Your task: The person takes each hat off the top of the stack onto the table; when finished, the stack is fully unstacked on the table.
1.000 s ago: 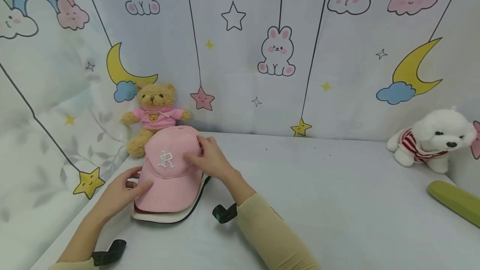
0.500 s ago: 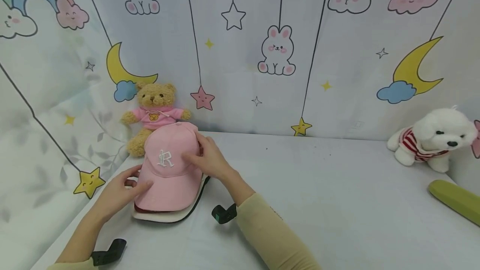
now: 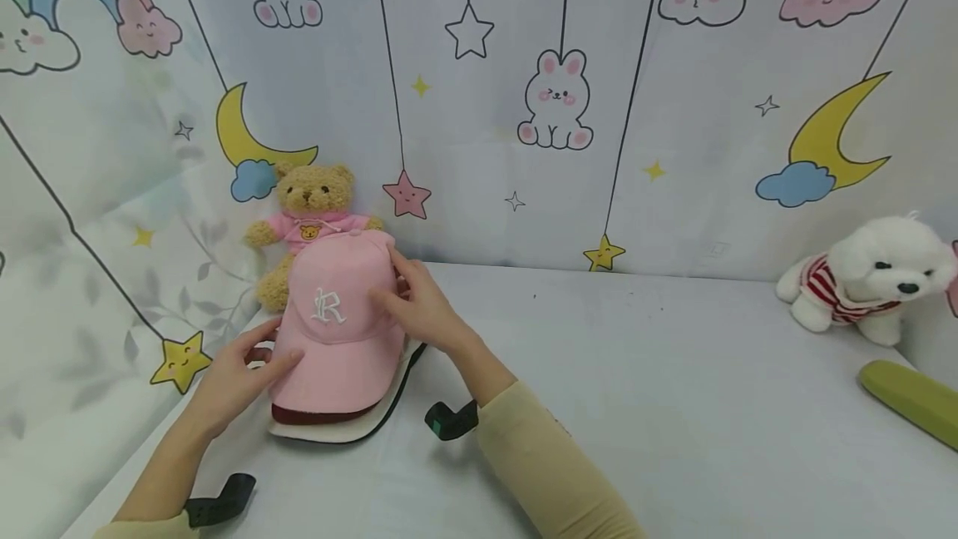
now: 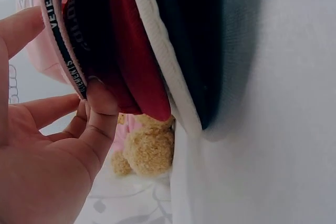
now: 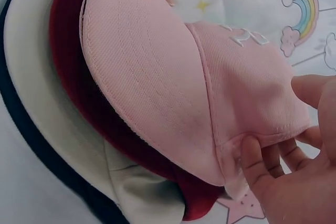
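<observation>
A white table carries caps, teddy, plush dog, green object.

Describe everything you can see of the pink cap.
The pink cap looks like ribbed fabric: stitched, curved brim, white R on the crown, lettered dark band inside. It is crown up, brim toward the person, over a dark red cap, partly hiding the teddy bear. The left hand grips its edge near the brim; the right hand grips the crown's edge opposite.

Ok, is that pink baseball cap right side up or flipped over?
Right side up: the pink baseball cap has its opening facing down toward the stacked caps.
</observation>
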The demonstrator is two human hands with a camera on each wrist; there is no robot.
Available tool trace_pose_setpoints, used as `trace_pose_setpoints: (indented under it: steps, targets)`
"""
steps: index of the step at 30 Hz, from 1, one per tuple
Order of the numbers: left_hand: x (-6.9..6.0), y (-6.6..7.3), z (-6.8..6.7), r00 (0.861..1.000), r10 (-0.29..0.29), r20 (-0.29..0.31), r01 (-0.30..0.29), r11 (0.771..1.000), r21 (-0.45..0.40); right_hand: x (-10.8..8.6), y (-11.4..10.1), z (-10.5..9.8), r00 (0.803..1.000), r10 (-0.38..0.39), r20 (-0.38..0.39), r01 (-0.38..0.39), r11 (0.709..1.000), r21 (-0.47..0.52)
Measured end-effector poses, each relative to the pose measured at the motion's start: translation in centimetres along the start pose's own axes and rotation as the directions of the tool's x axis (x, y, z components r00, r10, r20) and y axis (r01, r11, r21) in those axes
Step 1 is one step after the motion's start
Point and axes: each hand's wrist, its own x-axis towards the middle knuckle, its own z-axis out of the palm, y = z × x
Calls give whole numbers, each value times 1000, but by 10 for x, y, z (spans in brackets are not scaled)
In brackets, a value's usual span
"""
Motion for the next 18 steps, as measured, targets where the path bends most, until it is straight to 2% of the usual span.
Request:
trace_pose_setpoints:
  steps: [6, 12, 18]
  targets:
    - [-2, 6, 2, 999, -18, -32, 17, 1000, -10, 2, -3, -6, 998, -62, 9, 62, 997, 50]
    - [-1, 13, 4, 996, 17, -82, -20, 999, -32, 5, -7, -13, 991, -135, 7, 134, 988, 74]
    - [1, 15, 6, 991, 59, -118, -64, 997, -34, 6, -10, -17, 994, -108, 9, 106, 990, 91]
